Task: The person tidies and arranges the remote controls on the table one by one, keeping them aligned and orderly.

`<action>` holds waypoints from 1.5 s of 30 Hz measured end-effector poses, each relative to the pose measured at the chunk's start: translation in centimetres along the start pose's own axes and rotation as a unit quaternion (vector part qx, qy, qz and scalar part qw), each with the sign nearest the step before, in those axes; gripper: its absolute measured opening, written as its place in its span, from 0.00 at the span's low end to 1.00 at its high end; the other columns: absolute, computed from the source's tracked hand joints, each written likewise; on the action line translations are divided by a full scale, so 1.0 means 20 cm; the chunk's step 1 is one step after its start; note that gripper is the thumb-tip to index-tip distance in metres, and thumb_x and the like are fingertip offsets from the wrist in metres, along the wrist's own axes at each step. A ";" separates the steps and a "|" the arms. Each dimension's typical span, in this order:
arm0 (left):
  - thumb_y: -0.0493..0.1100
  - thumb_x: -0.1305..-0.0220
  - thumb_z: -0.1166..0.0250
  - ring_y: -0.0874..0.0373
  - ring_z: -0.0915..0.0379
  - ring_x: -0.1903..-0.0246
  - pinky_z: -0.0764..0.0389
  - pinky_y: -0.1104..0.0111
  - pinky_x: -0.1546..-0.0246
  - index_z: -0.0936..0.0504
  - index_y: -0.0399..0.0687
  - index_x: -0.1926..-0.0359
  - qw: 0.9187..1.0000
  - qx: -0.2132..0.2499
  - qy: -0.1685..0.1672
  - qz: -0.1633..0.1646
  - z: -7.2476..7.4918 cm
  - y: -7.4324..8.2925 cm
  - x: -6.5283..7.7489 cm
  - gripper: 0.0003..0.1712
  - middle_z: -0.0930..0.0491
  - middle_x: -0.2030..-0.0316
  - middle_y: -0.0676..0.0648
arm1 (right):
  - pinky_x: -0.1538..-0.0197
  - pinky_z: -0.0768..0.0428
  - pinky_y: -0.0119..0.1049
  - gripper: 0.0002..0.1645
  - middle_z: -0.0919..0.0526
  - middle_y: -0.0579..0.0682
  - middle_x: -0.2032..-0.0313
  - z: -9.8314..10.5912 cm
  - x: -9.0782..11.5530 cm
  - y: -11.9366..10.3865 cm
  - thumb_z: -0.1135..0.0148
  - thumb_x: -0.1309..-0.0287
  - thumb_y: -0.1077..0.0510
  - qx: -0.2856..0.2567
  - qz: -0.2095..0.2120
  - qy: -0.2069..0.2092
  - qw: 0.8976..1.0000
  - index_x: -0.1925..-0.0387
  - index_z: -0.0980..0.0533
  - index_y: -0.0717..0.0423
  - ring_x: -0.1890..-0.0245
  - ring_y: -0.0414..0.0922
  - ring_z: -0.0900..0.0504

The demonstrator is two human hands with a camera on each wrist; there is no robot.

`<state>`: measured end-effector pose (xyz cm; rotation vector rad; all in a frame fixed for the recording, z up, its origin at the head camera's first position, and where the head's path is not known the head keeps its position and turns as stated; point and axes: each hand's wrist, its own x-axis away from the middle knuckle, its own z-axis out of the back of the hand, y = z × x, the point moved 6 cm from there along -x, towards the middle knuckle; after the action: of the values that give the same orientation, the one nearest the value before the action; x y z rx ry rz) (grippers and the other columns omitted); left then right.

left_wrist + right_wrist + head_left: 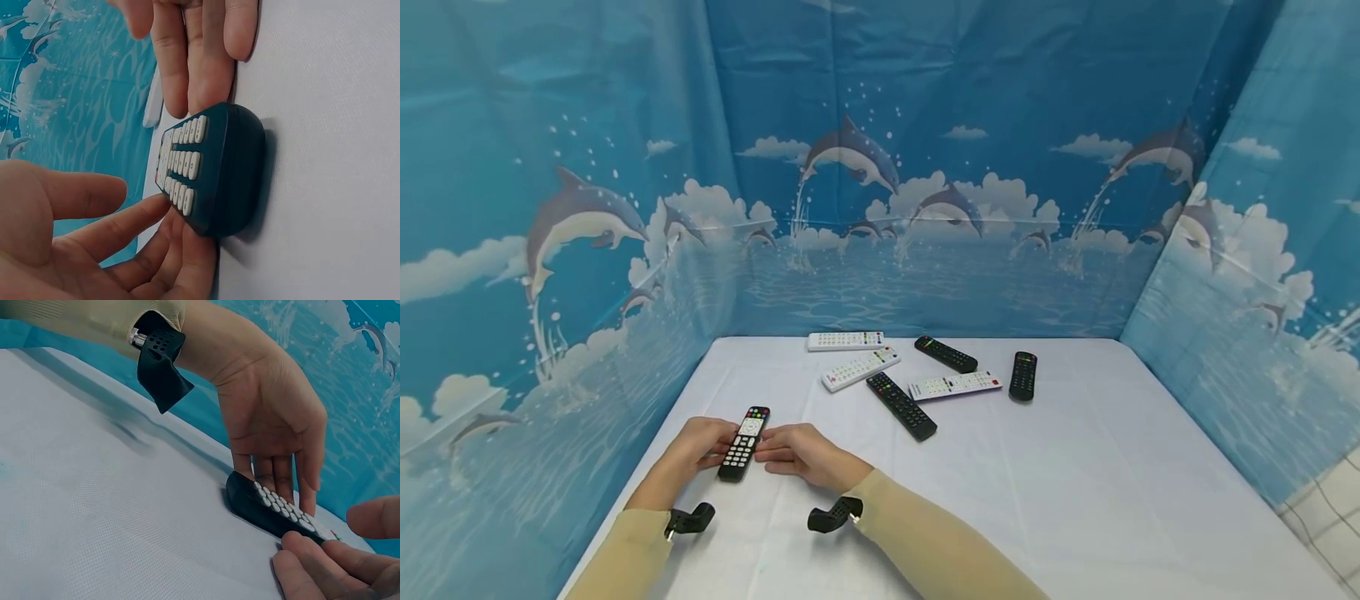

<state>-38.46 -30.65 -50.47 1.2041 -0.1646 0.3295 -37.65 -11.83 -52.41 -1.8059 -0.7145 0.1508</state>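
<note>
A black remote control (744,443) with white buttons and a row of coloured ones lies face up on the white tablecloth, between both hands. Along its left side rests my left hand (702,442), its fingertips touching the edge and its thumb held away in the left wrist view. From the other side my right hand (805,454) reaches over with extended fingers, the fingertips right at the remote's edge. In the left wrist view the near end of the remote control (240,169) faces the camera, and neither hand is wrapped around it.
Farther back lie white remotes (846,341), (861,369) and another white remote (955,385), with black remotes (901,406), (946,354) and one more black remote (1023,377) among them. A blue dolphin-print curtain (925,275) borders the table at the back and sides.
</note>
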 end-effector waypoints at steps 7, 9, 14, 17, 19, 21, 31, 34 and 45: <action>0.38 0.32 0.42 0.56 0.22 0.74 0.16 0.65 0.72 0.22 0.26 0.46 0.999 -0.031 0.023 -0.014 0.01 0.03 -0.02 0.20 0.18 0.68 0.40 | 0.47 0.17 0.44 0.23 0.16 0.63 0.51 0.06 0.05 -0.01 0.44 0.33 0.63 0.006 -0.006 0.031 0.999 0.39 0.26 0.69 0.50 0.54 0.15; 0.39 0.31 0.43 0.55 0.22 0.73 0.18 0.65 0.72 0.20 0.27 0.47 0.995 -0.071 0.052 -0.045 0.01 0.09 -0.02 0.19 0.18 0.67 0.40 | 0.47 0.17 0.44 0.23 0.16 0.63 0.52 0.09 0.06 -0.03 0.43 0.33 0.60 0.007 -0.006 0.052 0.999 0.40 0.25 0.68 0.51 0.54 0.15; 0.40 0.30 0.46 0.47 0.22 0.61 0.22 0.59 0.67 0.16 0.35 0.46 0.971 -0.163 0.106 -0.141 -0.04 0.30 -0.01 0.19 0.16 0.56 0.37 | 0.48 0.16 0.44 0.22 0.15 0.61 0.53 0.22 0.07 -0.10 0.43 0.33 0.61 -0.037 -0.002 0.137 0.990 0.41 0.23 0.65 0.53 0.52 0.15; 0.40 0.29 0.47 0.43 0.22 0.54 0.21 0.55 0.62 0.15 0.38 0.46 0.966 -0.166 0.097 -0.172 -0.12 0.41 -0.01 0.19 0.17 0.50 0.36 | 0.47 0.17 0.44 0.22 0.17 0.61 0.51 0.30 0.08 -0.15 0.45 0.32 0.63 -0.078 0.000 0.186 0.980 0.39 0.25 0.66 0.50 0.52 0.17; 0.40 0.30 0.46 0.43 0.22 0.53 0.21 0.54 0.60 0.16 0.38 0.46 0.970 -0.150 0.080 -0.175 -0.19 0.48 -0.03 0.19 0.18 0.49 0.36 | 0.45 0.18 0.44 0.24 0.19 0.62 0.49 0.34 0.08 -0.19 0.45 0.32 0.62 -0.104 0.001 0.211 0.972 0.38 0.27 0.67 0.48 0.53 0.19; 0.39 0.30 0.45 0.44 0.21 0.54 0.20 0.52 0.56 0.16 0.38 0.45 0.979 -0.121 0.055 -0.158 -0.26 0.53 -0.07 0.19 0.18 0.51 0.37 | 0.44 0.19 0.45 0.24 0.21 0.63 0.47 0.38 0.08 -0.22 0.43 0.33 0.61 -0.124 0.009 0.230 0.965 0.38 0.28 0.69 0.45 0.56 0.21; 0.45 0.24 0.45 0.41 0.30 0.39 0.30 0.49 0.36 0.24 0.42 0.34 0.994 0.011 -0.081 -0.067 -0.53 0.63 -0.33 0.22 0.26 0.38 0.36 | 0.36 0.26 0.53 0.27 0.35 0.69 0.34 0.54 0.08 -0.31 0.46 0.37 0.63 -0.162 0.043 0.245 0.955 0.38 0.32 0.69 0.34 0.62 0.33; 0.48 0.23 0.45 0.41 0.34 0.35 0.32 0.50 0.34 0.27 0.44 0.31 0.992 0.024 -0.106 -0.069 -0.59 0.66 -0.39 0.25 0.28 0.36 0.37 | 0.35 0.27 0.53 0.28 0.38 0.69 0.32 0.57 0.07 -0.32 0.46 0.36 0.63 -0.170 0.045 0.239 0.955 0.35 0.33 0.69 0.32 0.61 0.35; 0.47 0.24 0.45 0.44 0.31 0.38 0.29 0.54 0.36 0.29 0.39 0.31 0.988 0.068 -0.137 -0.030 -0.70 0.60 -0.53 0.27 0.28 0.36 0.35 | 0.32 0.31 0.53 0.33 0.37 0.69 0.32 0.62 0.03 -0.36 0.52 0.31 0.66 -0.205 0.033 0.224 0.952 0.27 0.44 0.70 0.31 0.61 0.36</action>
<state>-53.18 -15.50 -48.07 1.3850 -0.3471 0.1217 -45.33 -0.03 -50.28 -2.1576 -0.3733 -0.3831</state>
